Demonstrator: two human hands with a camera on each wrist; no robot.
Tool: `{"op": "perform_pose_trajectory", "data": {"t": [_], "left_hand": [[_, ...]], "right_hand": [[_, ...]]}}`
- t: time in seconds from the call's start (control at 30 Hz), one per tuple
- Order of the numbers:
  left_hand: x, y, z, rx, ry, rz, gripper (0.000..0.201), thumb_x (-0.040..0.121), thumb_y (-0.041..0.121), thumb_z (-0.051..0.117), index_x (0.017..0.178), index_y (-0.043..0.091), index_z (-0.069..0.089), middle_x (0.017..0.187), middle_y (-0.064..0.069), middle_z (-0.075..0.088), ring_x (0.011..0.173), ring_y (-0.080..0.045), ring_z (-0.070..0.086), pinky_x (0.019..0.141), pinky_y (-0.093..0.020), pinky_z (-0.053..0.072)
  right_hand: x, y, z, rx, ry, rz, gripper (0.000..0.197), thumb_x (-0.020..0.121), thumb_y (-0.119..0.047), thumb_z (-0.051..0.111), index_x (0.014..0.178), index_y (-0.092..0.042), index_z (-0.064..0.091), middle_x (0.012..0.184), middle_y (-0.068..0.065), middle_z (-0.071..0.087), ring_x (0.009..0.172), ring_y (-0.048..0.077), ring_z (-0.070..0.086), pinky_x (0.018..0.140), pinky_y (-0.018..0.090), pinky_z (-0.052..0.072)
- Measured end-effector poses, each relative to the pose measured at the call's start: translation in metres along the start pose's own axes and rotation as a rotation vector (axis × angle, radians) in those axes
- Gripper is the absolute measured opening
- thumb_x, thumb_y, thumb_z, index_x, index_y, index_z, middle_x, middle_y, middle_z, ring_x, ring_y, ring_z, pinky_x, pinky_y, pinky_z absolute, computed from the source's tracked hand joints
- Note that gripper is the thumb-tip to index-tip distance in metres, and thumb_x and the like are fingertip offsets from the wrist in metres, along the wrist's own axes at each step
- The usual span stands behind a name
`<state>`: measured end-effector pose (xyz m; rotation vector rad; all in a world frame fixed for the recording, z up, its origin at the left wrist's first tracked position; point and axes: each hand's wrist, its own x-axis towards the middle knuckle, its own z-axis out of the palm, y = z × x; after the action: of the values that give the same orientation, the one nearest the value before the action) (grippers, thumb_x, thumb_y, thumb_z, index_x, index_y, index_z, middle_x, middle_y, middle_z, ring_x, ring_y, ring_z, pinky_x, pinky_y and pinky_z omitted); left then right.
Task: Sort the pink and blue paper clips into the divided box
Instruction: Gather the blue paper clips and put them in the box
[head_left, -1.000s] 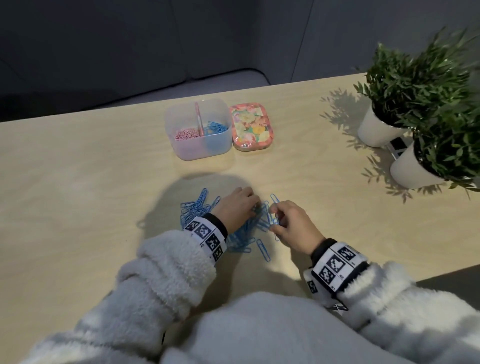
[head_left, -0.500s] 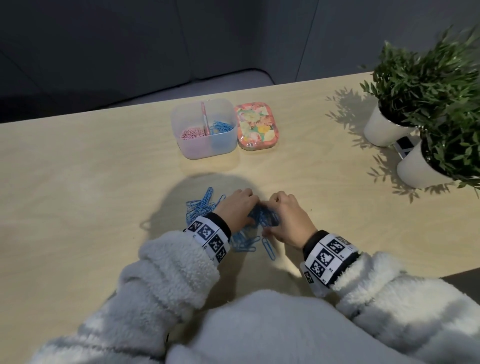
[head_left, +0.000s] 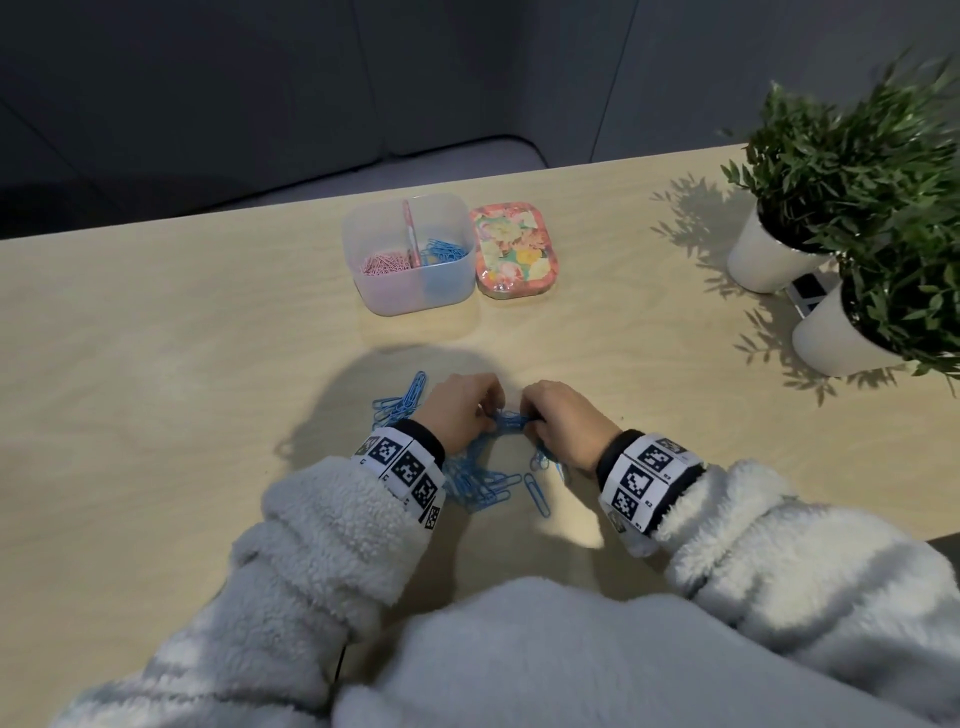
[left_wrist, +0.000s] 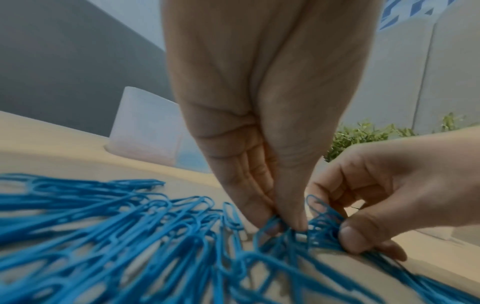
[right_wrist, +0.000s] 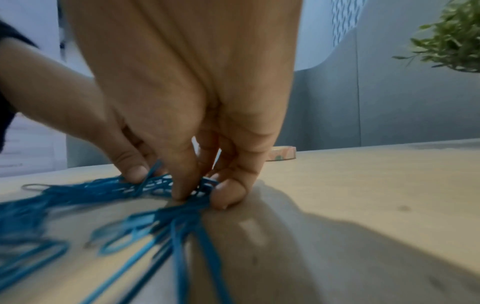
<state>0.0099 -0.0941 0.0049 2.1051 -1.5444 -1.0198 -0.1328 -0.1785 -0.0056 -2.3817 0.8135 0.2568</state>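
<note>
Tabletop (head_left: 156, 364): pale wood.
Potted plants (head_left: 857, 171), two: right edge.
Divided box (head_left: 410, 291): far-edge middle; pink clips left compartment, blue right.
Floral tin (head_left: 514, 252): touching box's right side.
Blue paper clips (head_left: 478, 480): heap near front edge.
Left hand (head_left: 457, 415), right hand (head_left: 566, 426): fingertips pinching one clip bunch.
</note>
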Motion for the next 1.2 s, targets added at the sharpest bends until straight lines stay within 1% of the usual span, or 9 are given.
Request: {"op": "perform_pose_trajectory", "data": {"t": [0.13, 0.2, 0.43, 0.57, 0.7, 0.87, 0.93, 1.03, 1.2], "left_hand": [[-0.005, -0.011, -0.005, -0.104, 0.1, -0.01, 0.012, 0.074, 0.0, 0.068, 0.082, 0.008, 0.062, 0.083, -0.007, 0.066, 0.078, -0.022, 0.062, 0.072, -0.027, 0.05], [-0.008, -0.016, -0.007, -0.153, 0.169, -0.02, 0.012, 0.074, 0.002, 0.068, 0.08, 0.009, 0.062, 0.078, -0.002, 0.064, 0.073, -0.018, 0.06, 0.066, -0.018, 0.046], [0.0, -0.016, -0.027, -0.292, 0.331, -0.015, 0.012, 0.075, 0.001, 0.067, 0.079, 0.011, 0.062, 0.075, 0.001, 0.064, 0.069, -0.014, 0.063, 0.064, -0.01, 0.046], [0.017, -0.01, -0.063, -0.371, 0.49, 0.007, 0.013, 0.074, -0.006, 0.067, 0.081, 0.005, 0.064, 0.066, 0.0, 0.06, 0.055, 0.009, 0.057, 0.064, -0.011, 0.045], [0.042, 0.0, -0.104, -0.401, 0.637, 0.003, 0.017, 0.075, -0.005, 0.063, 0.078, 0.012, 0.059, 0.06, 0.007, 0.054, 0.047, 0.007, 0.051, 0.055, -0.003, 0.039], [0.077, 0.006, -0.128, -0.386, 0.741, 0.018, 0.016, 0.076, 0.0, 0.064, 0.077, 0.016, 0.06, 0.064, 0.009, 0.056, 0.048, 0.005, 0.048, 0.065, -0.023, 0.047], [0.088, 0.007, -0.126, -0.318, 0.724, -0.006, 0.012, 0.079, 0.002, 0.061, 0.081, 0.014, 0.064, 0.074, 0.002, 0.061, 0.059, -0.006, 0.054, 0.073, -0.03, 0.051], [0.095, 0.002, -0.118, -0.195, 0.627, -0.047, 0.017, 0.086, 0.005, 0.055, 0.096, 0.006, 0.068, 0.1, -0.012, 0.07, 0.093, -0.026, 0.063, 0.091, -0.035, 0.05], [0.08, 0.005, -0.109, -0.03, 0.639, 0.01, 0.023, 0.091, 0.015, 0.05, 0.105, 0.008, 0.067, 0.114, -0.009, 0.066, 0.11, -0.027, 0.054, 0.095, -0.031, 0.038]], "right_hand": [[0.009, 0.002, -0.027, 0.117, -0.026, 0.028, 0.029, 0.078, -0.002, 0.057, 0.065, -0.023, 0.042, 0.068, 0.001, 0.053, 0.071, 0.02, 0.046, 0.059, 0.027, 0.031], [0.017, -0.003, -0.051, 0.194, 0.022, 0.055, 0.029, 0.079, 0.0, 0.059, 0.066, -0.022, 0.044, 0.063, -0.006, 0.047, 0.07, 0.018, 0.045, 0.056, 0.024, 0.031], [0.092, -0.051, -0.125, 0.123, 0.285, 0.026, 0.022, 0.08, -0.008, 0.063, 0.068, -0.015, 0.046, 0.082, 0.008, 0.051, 0.077, 0.018, 0.046, 0.052, 0.022, 0.031], [0.135, -0.073, -0.13, 0.159, 0.291, 0.102, 0.024, 0.08, -0.011, 0.065, 0.065, -0.015, 0.047, 0.085, 0.007, 0.056, 0.077, 0.02, 0.056, 0.04, 0.014, 0.034], [0.146, -0.078, -0.128, 0.211, 0.288, 0.142, 0.009, 0.078, -0.016, 0.069, 0.084, -0.012, 0.064, 0.091, 0.007, 0.067, 0.085, 0.026, 0.067, 0.056, 0.017, 0.039], [0.121, -0.059, -0.123, 0.434, 0.392, 0.084, 0.018, 0.086, 0.0, 0.052, 0.094, 0.004, 0.067, 0.102, 0.022, 0.069, 0.082, 0.025, 0.065, 0.087, 0.041, 0.054], [0.096, -0.047, -0.115, 0.418, 0.351, 0.059, 0.018, 0.086, 0.001, 0.05, 0.087, 0.011, 0.065, 0.087, 0.023, 0.069, 0.07, 0.013, 0.067, 0.089, 0.039, 0.053], [0.057, -0.021, -0.098, 0.42, 0.221, 0.041, 0.02, 0.088, -0.003, 0.053, 0.084, 0.013, 0.063, 0.076, 0.017, 0.064, 0.054, 0.004, 0.057, 0.066, 0.026, 0.051], [0.003, 0.016, -0.074, 0.242, 0.158, 0.078, 0.036, 0.083, -0.007, 0.06, 0.058, -0.032, 0.049, 0.061, -0.019, 0.052, 0.053, -0.01, 0.051, 0.062, 0.015, 0.037]]}}
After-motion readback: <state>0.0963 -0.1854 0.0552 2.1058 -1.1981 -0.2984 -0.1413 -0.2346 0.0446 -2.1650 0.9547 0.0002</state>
